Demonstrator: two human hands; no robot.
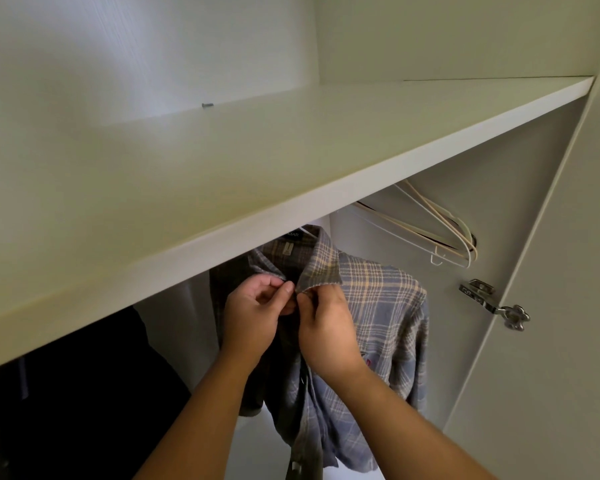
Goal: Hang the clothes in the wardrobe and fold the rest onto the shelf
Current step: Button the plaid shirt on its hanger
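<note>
Both hands were up at the neck of the plaid shirt [388, 306], which hung just under the front edge of the shelf [222, 233]. The left hand [253, 317] pinched one side of the opening below the collar. The right hand [326, 330] pinched the other side, thumbs and forefingers meeting in the middle. That looked like the top button going in, though the button itself was hidden behind the fingers. There was good reason for it (an open collar slips off its hanger easily). The shirt sat between a dark garment [84, 393] toward the left end and a bunch of bare hangers [447, 237] by the right wall, above the door hinge [492, 299]. By my reading, no folding had reached the shelf yet.
</note>
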